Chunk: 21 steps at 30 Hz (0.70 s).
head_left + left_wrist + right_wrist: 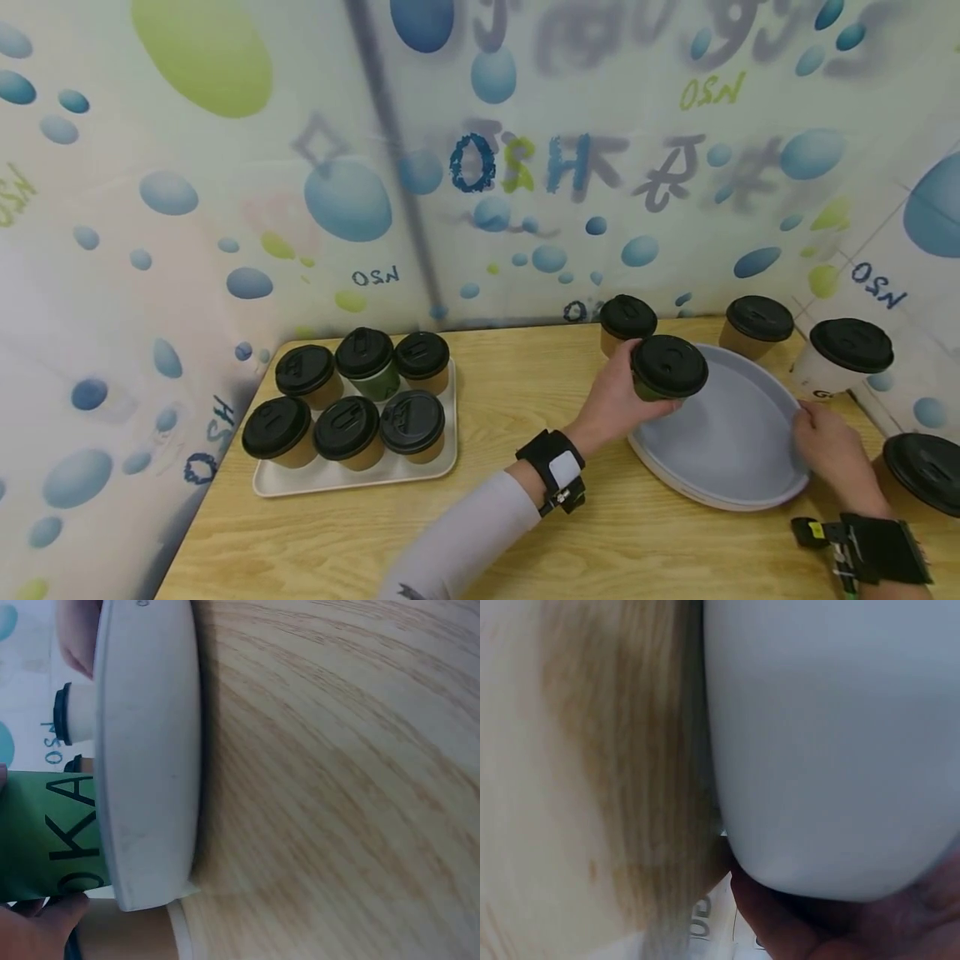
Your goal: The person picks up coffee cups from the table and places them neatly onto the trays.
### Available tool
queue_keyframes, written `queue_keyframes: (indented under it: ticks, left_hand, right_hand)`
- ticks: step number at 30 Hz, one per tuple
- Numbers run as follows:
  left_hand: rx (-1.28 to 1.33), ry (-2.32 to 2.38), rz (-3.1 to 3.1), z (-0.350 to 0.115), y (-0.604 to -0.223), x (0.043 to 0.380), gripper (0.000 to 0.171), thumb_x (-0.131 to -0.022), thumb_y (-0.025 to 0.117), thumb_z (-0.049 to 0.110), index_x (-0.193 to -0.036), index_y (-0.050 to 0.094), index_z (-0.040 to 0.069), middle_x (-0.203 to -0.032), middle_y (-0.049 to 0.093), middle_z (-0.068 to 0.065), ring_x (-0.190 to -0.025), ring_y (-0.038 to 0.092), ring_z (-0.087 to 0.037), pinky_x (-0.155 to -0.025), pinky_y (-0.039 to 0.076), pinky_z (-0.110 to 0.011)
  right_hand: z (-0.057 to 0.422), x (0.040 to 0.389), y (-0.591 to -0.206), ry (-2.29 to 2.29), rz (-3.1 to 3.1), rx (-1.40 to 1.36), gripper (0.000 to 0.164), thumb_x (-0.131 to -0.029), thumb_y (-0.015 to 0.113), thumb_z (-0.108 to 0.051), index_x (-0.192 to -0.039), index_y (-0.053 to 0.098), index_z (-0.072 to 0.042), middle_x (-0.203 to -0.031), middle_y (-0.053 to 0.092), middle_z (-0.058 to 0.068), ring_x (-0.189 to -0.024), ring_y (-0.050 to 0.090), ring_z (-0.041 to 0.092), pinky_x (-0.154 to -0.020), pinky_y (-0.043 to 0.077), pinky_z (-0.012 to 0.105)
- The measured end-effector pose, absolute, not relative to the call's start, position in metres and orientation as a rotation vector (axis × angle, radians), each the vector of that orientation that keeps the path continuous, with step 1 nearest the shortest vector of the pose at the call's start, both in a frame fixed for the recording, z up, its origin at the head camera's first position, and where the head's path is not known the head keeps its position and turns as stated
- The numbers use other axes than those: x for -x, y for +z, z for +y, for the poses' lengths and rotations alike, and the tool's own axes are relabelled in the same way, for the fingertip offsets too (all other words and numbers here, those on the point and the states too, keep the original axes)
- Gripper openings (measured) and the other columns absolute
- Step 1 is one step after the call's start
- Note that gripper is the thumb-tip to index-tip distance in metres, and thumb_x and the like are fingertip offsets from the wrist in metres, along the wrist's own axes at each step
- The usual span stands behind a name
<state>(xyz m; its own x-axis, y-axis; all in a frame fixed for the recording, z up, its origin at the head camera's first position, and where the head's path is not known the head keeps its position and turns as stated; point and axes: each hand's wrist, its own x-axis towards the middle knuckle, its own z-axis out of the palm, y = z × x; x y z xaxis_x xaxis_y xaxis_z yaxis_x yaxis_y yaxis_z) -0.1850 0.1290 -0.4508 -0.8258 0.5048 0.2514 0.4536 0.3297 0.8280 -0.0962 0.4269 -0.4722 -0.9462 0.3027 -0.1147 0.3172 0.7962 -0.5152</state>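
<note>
Left hand [613, 398]: fingers and thumb curled round a green paper cup with a black plastic lid [669, 367]. Cup upright, over the left part of a round grey plate with a pale outer wall [742, 437]; its base is hidden behind the plate's wall in the left wrist view, so contact with the plate's floor cannot be told. Dark lettering visible on its side.

Right hand [834, 446]: closed on the plate's right rim, fingers curled at the edge.

Around the plate, on the light wood-grain bench [517, 375]: two brown paper cups with black lids [756, 327] behind it, a white paper cup with a black lid [843, 358] at back right, and a black-lidded brown cup [926, 471] beyond the right hand.

Bench left: white rectangular tray [300, 483] bearing six black-lidded cups, five brown [348, 432], one green [377, 383], in two rows of three.
</note>
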Motion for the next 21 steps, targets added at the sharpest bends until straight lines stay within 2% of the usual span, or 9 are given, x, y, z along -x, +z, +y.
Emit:
queue_keyframes:
  ticks: [9,17,21]
  left_hand:
    - [-0.861,1.509,2.543,0.130,-0.461,0.189,0.092,-0.084,0.089,0.029,-0.156,0.034,0.011,-0.148,0.051,-0.004,-0.135,0.050,-0.011,-0.112,0.041,-0.030]
    - [-0.849,1.541,2.487,0.126,-0.467,0.191,0.109,-0.085,0.087,0.031,-0.165,0.017,0.009,-0.160,0.039,-0.006,-0.145,0.039,-0.015,-0.117,0.036,-0.036]
    - [-0.860,1.533,2.475,0.117,-0.467,0.185,0.101,-0.088,0.083,0.037,-0.164,0.021,0.011,-0.158,0.040,-0.007,-0.144,0.040,-0.016,-0.116,0.037,-0.037]
  right_hand:
    - [0.428,0.095,-0.471,-0.847,2.965,-0.473,0.051,-0.106,0.025,-0.012,-0.133,0.036,0.031,-0.130,0.040,0.053,-0.115,0.045,0.068,-0.090,0.044,0.073]
    - [0.425,0.094,-0.471,-0.846,2.954,-0.486,0.051,-0.107,0.026,-0.012,-0.134,0.035,0.030,-0.131,0.040,0.053,-0.115,0.044,0.068,-0.090,0.044,0.073]
    - [0.426,0.095,-0.472,-0.830,2.966,-0.483,0.052,-0.107,0.025,-0.012,-0.135,0.036,0.030,-0.131,0.040,0.053,-0.115,0.045,0.068,-0.090,0.044,0.072]
